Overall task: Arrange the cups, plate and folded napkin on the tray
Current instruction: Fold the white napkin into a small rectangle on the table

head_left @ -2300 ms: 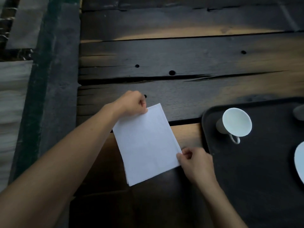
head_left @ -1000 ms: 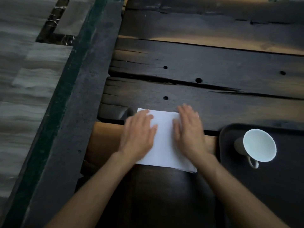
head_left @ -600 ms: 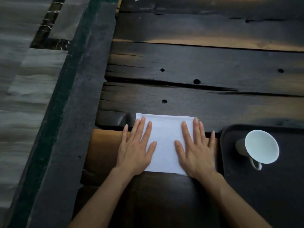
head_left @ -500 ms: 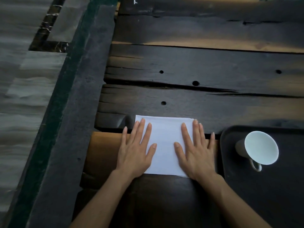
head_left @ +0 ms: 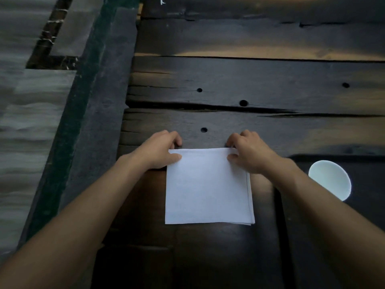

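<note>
Napkin (head_left: 208, 186) lies folded on the table (head_left: 250, 84), just left of the tray (head_left: 364, 215). Your left hand (head_left: 160, 151) and right hand (head_left: 250, 155) each pinch a far corner. One cup (head_left: 329, 180) sits on the tray. The napkin is not yet there, and no plate is in view.

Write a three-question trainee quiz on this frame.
1. True or false: the napkin lies on the tray.
2. The left hand and right hand each: A press the napkin flat, B pinch its far corners, C hover above it?
3. Fill in: the cup stands on the ____.
Key: 1 false, it lies on the table beside the tray; 2 B; 3 tray.
</note>
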Demonstrator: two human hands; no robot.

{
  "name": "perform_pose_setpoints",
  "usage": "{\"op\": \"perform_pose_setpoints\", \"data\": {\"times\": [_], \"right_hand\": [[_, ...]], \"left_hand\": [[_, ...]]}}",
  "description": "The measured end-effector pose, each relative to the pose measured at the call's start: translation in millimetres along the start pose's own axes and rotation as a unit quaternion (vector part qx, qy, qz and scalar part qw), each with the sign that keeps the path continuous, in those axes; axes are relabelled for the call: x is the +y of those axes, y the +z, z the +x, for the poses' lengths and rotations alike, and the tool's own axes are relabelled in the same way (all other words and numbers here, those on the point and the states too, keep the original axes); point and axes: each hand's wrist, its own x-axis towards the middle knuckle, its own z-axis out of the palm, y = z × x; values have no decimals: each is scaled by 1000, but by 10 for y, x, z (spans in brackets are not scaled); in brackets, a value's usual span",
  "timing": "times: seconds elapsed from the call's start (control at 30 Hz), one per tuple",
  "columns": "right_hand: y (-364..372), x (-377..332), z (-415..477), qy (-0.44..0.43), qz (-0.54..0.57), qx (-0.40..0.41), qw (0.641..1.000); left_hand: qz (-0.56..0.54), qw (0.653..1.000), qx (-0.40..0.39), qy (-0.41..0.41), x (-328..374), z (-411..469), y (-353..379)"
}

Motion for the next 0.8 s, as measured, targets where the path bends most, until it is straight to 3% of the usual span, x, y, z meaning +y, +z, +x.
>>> {"op": "perform_pose_setpoints", "data": {"times": [0.1,0.4,0.67,0.8], "right_hand": [[-146,4,59,-7,2,-27,1000],[-282,161,-361,-111,77,97,986],[188,198,-1029,-233,109,174,951],[519,239,-1162,-260,92,201,940]], "left_hand": [[4,1000,-19,13,-7,69,-75],[-126,989,63,37,74,-427,-137],[-52,965,154,205,-37,-1095,308],[-12,951,189,244,-144,-1222,647]]}}
